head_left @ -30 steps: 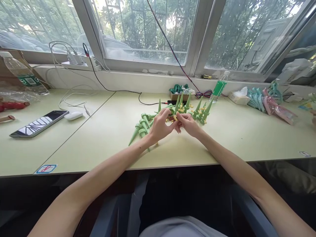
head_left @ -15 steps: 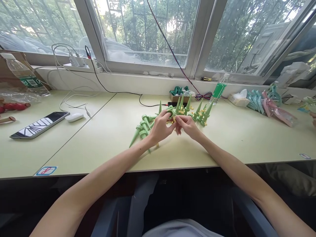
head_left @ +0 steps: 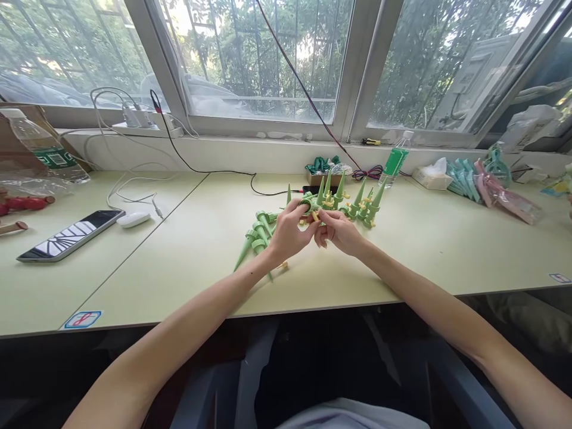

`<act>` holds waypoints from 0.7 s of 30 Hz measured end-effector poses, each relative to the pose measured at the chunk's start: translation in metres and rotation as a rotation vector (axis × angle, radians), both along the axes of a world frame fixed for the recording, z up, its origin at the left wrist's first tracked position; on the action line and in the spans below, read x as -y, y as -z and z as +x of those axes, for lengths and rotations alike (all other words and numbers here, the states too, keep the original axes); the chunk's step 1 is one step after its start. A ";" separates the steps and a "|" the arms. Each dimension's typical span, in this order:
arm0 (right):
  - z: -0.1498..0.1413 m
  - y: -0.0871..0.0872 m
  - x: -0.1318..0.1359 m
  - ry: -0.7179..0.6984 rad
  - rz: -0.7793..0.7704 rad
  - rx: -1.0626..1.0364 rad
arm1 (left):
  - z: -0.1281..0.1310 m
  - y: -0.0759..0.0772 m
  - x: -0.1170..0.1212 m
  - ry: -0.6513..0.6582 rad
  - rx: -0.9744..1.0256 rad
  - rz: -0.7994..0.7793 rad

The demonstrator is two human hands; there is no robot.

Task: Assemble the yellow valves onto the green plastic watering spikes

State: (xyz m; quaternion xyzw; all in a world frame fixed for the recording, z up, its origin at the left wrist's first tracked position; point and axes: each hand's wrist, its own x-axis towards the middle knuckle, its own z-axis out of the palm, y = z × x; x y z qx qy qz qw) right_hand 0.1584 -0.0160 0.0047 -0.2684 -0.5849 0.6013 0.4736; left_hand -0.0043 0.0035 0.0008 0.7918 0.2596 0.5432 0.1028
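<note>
My left hand [head_left: 288,233] is closed around a green plastic watering spike [head_left: 305,204], its round open end facing up between thumb and fingers. A small yellow valve piece [head_left: 315,215] sits at the spike's side, pinched by the fingertips of my right hand [head_left: 342,231]. Whether the valve is seated in the spike cannot be made out. Left of my hands, several green spikes [head_left: 259,229] lie in a heap, partly covered by my left hand and wrist. Beyond and to the right, several spikes with yellow valves [head_left: 357,205] stand point up. A loose yellow valve [head_left: 284,265] lies beside my left wrist.
A phone [head_left: 71,235] and a white mouse-like object [head_left: 134,220] lie to the left on the table [head_left: 179,268]. Behind the spikes are a small box [head_left: 315,177], a water bottle [head_left: 397,158] and a tissue pack [head_left: 431,176]. Cables run along the back.
The view has shifted slightly. My right hand's lower fingers have moved a little at the yellow valve; both hands keep their places together over the spikes.
</note>
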 end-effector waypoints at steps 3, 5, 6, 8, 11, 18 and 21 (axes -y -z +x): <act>0.001 0.001 -0.001 -0.045 -0.071 -0.058 | 0.000 -0.001 -0.001 -0.003 -0.010 0.017; 0.002 0.002 -0.003 -0.065 -0.095 -0.074 | 0.001 -0.001 -0.001 -0.002 -0.007 0.019; 0.003 0.003 -0.004 -0.073 -0.098 -0.075 | 0.001 -0.002 -0.001 -0.005 -0.004 0.022; 0.004 0.002 -0.006 -0.084 -0.093 -0.060 | 0.001 -0.003 -0.001 -0.025 -0.005 0.040; 0.006 0.001 -0.006 -0.083 -0.098 -0.031 | -0.001 -0.006 -0.001 -0.059 -0.042 0.095; 0.006 0.000 -0.007 -0.098 -0.225 -0.097 | -0.002 -0.007 -0.001 -0.051 -0.074 0.154; 0.006 0.001 -0.008 -0.117 -0.256 -0.133 | -0.001 -0.007 -0.002 -0.041 -0.065 0.172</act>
